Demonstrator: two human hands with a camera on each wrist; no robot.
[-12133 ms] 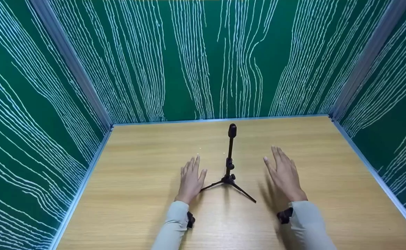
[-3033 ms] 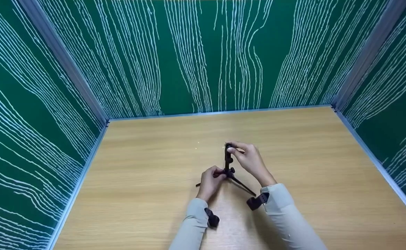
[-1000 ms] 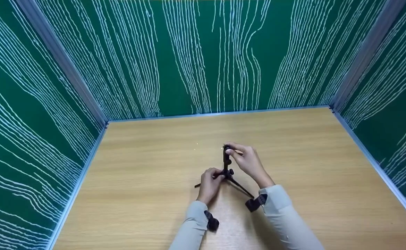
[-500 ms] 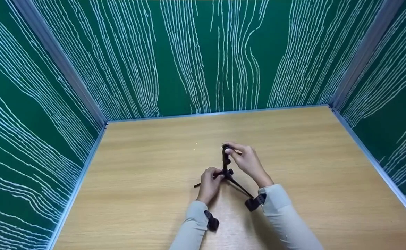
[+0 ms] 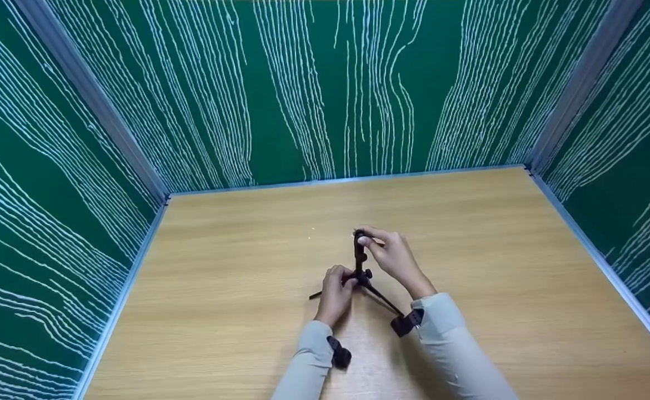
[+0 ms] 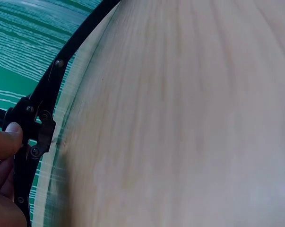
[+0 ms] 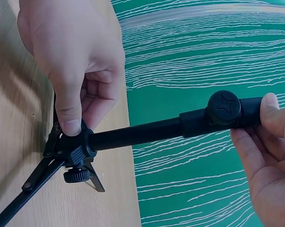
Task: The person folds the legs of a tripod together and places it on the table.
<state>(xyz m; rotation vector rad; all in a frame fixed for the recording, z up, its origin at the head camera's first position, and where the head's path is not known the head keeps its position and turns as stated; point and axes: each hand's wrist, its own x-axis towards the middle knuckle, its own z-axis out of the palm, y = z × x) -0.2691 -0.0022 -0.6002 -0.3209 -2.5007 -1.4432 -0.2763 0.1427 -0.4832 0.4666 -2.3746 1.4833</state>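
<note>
A small black tripod stand [image 5: 360, 261] stands upright on the wooden table, its legs spread. My left hand [image 5: 335, 294] grips the hub at its base, thumb pressed on top in the right wrist view. My right hand [image 5: 396, 255] holds the top end of the post between thumb and fingers. Below that grip, a round knob with a star mark [image 7: 223, 108] sticks out of the thicker upper tube. Another ridged knob [image 7: 77, 175] sits at the hub. In the left wrist view, hinged leg braces [image 6: 47, 130] show beside my thumb. The post's very tip is covered by my right fingers.
Green panels with white wavy lines [image 5: 280, 139] wall in the table [image 5: 219, 333] at the back and both sides, joined by grey corner posts [image 5: 94, 94]. A few tiny pale specks lie left of the stand. Black cameras are strapped to both wrists.
At first both hands lay spread beside a taller stand. By 3 seconds ago they had taken hold of it and its post was shorter. Since then the hands have barely moved.
</note>
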